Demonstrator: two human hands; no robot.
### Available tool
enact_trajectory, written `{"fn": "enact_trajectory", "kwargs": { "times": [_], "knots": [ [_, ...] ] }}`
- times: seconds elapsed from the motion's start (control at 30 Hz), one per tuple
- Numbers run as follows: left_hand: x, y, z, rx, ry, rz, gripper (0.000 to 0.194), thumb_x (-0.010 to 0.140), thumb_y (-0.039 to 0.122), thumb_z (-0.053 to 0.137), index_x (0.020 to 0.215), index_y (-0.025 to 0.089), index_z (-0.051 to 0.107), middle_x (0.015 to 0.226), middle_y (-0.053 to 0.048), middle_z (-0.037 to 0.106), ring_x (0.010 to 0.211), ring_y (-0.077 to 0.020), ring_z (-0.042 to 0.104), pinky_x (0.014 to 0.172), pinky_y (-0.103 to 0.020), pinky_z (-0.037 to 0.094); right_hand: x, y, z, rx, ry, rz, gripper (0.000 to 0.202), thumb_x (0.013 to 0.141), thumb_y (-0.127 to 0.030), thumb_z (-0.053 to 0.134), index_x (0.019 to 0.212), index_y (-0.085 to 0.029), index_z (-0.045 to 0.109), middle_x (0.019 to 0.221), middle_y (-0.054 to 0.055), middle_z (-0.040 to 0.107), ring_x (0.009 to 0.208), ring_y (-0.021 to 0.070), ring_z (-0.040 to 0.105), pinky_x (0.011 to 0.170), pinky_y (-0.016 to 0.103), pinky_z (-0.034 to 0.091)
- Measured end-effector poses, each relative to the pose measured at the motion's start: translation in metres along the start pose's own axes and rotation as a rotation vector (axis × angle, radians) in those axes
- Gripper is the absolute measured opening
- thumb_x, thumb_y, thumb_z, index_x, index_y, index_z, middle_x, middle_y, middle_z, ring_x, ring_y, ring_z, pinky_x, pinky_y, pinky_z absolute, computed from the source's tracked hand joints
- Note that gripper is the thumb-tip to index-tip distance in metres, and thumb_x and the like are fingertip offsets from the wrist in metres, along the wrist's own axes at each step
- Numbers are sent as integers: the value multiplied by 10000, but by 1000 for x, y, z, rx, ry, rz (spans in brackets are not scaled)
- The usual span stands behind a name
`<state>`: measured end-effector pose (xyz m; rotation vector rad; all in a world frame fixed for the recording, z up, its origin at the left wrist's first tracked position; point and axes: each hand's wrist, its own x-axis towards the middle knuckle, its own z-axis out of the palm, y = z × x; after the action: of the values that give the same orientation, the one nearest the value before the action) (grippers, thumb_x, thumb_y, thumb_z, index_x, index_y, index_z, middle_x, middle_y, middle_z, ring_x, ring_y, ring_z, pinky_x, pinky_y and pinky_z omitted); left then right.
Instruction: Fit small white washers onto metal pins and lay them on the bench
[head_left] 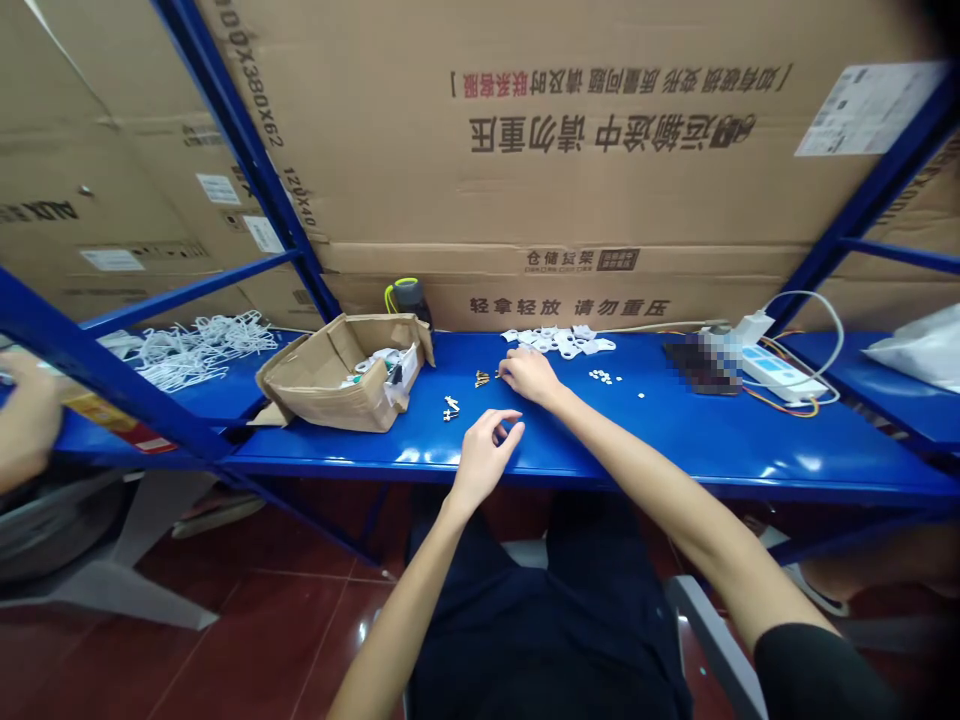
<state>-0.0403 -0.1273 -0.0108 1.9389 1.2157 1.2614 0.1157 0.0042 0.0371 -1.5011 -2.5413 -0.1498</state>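
Note:
My right hand (531, 375) is over the blue table, its fingertips pinched at a tiny piece beside a few small brass-coloured parts (481, 379). Nearer the front edge, my left hand (486, 450) has its thumb and fingers curved with a gap between them and nothing visible inside. Small white-and-metal pieces (451, 408) lie left of it. Behind my right hand is a pile of flat white plastic parts (564, 342). Several tiny white pieces (600, 376) lie to the right.
An open cardboard box (337, 400) with parts stands left, a dark bottle (410, 298) behind it. At right are a power strip (780, 376) and a dark blurred object (701, 366). White cords (202, 350) and another person's hand (28, 420) are far left.

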Motion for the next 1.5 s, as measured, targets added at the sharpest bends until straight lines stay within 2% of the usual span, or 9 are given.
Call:
{"fn": "enact_trajectory", "kwargs": {
  "times": [0.27, 0.53, 0.7, 0.9, 1.13, 1.23, 1.33, 1.4, 1.5],
  "knots": [
    [0, 0, -1, 21, -2, 8, 211, 1026, 363, 653, 1142, 234, 773, 1081, -32, 762, 793, -149, 653, 723, -290, 510, -4, 0, 4, -3, 8, -8, 353, 1079, -230, 476, 1225, -175, 792, 1279, 169, 732, 1245, 307, 611, 1021, 393, 417],
    [3, -1, -3, 49, 17, 13, 222, 1031, 334, 649, 1198, 228, 748, 1148, -55, 745, 842, -170, 649, 750, -299, 533, -11, -2, -3, 49, -15, -42, 255, 1038, -202, 553, 1122, -182, 793, 1223, 136, 726, 1187, 279, 624, 942, 353, 425],
    [7, -16, -13, 320, 108, 44, 275, 990, 258, 709, 1259, 204, 738, 1111, -92, 717, 1080, -284, 648, 1011, -437, 519, -45, -10, -11, 146, -44, -137, 158, 1013, -250, 641, 1029, -196, 788, 1197, 109, 715, 1126, 253, 631, 900, 333, 417],
    [7, -24, -16, 347, 6, 41, 134, 1000, 302, 713, 1034, 242, 829, 1065, -76, 726, 1055, -285, 665, 991, -427, 529, -91, -19, -17, 282, -51, -195, 156, 1033, -279, 639, 1042, -207, 777, 1158, 92, 720, 1088, 242, 638, 907, 341, 409],
    [9, -26, -18, 293, -25, 26, 117, 972, 317, 753, 961, 254, 851, 997, -57, 750, 1007, -266, 687, 976, -416, 531, -110, -18, -9, 390, 15, -139, 213, 1075, -334, 581, 1075, -231, 768, 1156, 79, 736, 1144, 246, 646, 968, 360, 440],
    [9, -26, -19, 279, -34, 36, 160, 994, 343, 723, 961, 252, 851, 991, -61, 758, 988, -263, 696, 948, -408, 542, -126, 5, -5, 393, 95, -14, 244, 1081, -347, 541, 1115, -244, 760, 1212, 83, 735, 1173, 255, 646, 1005, 373, 464],
    [9, -22, -19, 274, -50, 22, 161, 996, 338, 723, 968, 245, 851, 1014, -61, 758, 968, -253, 699, 935, -394, 550, -153, 46, -2, 285, 229, 293, 259, 1052, -306, 522, 1146, -225, 750, 1173, 105, 728, 1142, 281, 658, 974, 396, 499],
    [9, -19, -21, 281, -77, -5, 135, 986, 312, 737, 982, 241, 852, 1034, -56, 754, 958, -239, 698, 940, -380, 551, -174, 75, 1, 172, 293, 490, 311, 1027, -312, 530, 1242, -212, 731, 1217, 136, 695, 1168, 309, 650, 955, 413, 515],
    [10, -14, -24, 293, -121, -29, 121, 980, 286, 745, 1010, 245, 855, 1058, -49, 746, 964, -228, 694, 934, -362, 549, -197, 108, 5, 76, 306, 679, 403, 1020, -359, 525, 1352, -207, 696, 1227, 158, 662, 1141, 324, 651, 877, 408, 529]
  ]
}}
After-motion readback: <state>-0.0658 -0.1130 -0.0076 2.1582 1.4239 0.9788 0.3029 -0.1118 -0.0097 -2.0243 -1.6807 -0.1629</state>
